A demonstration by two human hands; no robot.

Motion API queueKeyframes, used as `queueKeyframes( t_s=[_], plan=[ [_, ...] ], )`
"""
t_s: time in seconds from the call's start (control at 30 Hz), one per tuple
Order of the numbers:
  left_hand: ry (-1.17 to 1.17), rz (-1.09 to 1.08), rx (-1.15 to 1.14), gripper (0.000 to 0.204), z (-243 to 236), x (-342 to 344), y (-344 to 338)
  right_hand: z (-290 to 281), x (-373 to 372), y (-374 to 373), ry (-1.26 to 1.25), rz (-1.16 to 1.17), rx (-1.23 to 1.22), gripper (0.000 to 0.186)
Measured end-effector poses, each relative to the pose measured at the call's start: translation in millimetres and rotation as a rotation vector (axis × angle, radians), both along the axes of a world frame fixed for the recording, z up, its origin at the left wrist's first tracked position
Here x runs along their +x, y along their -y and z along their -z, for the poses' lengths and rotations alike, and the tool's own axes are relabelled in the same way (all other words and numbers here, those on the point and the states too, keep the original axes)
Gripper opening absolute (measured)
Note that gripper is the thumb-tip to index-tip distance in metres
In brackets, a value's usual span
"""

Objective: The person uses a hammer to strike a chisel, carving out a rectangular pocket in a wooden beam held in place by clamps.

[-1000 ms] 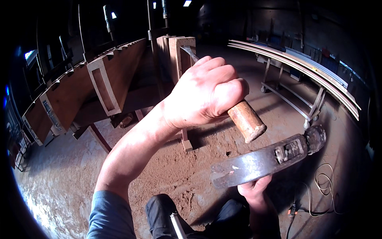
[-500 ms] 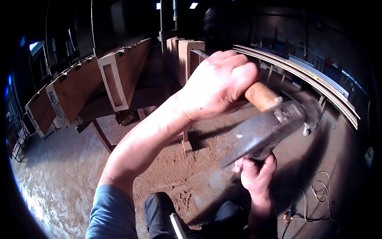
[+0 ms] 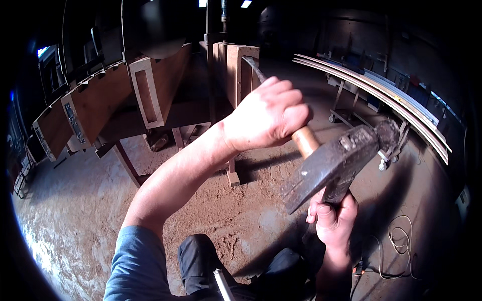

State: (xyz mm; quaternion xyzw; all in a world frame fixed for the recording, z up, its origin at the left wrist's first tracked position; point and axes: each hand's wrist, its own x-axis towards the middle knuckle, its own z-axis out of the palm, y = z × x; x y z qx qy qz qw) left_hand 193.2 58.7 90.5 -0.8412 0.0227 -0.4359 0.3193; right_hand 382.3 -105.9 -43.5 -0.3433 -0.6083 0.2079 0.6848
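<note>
My left hand is closed around a chisel. Its wooden handle pokes out below the fist, and its metal blade runs up to the recessed end of a wooden beam. My right hand grips a hammer by the handle, most of which is hidden. The large dark hammer head overlaps the butt of the chisel handle in view, so I cannot tell whether they touch.
More beams stand at the left, one with a framed, recessed end, beneath clamps. Long boards rest on a wheeled rack at the right. Wood chips litter the floor. A cable lies at the lower right.
My left hand has shifted slightly down, and the chisel handle now points more steeply downward; more of its blade shows. The hammer and my right hand have moved slightly lower.
</note>
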Motion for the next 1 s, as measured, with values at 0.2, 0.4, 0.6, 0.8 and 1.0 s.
queueKeyframes(
  t_s=[0.2,0.4,0.6,0.8,1.0],
  plan=[
    [-0.272,-0.169,0.111,0.020,44.8,-29.5,-22.9,42.0,0.0,15.1,-0.119,-0.119,-0.100,0.040],
    [-0.287,-0.133,0.156,0.017,42.6,-36.6,-21.5,69.1,-2.1,10.8,-0.129,-0.150,-0.154,0.034],
    [-0.115,0.026,-0.018,0.018,21.5,-28.9,5.6,88.0,5.7,13.8,-0.046,-0.088,-0.177,0.034],
    [-0.265,-0.020,0.142,0.015,48.1,-26.4,-8.8,93.9,8.8,16.1,-0.022,-0.065,-0.215,0.030],
    [-0.371,-0.049,0.132,0.016,28.8,-25.9,-9.1,95.2,11.3,15.6,-0.037,-0.064,-0.252,0.027]
  ],
)
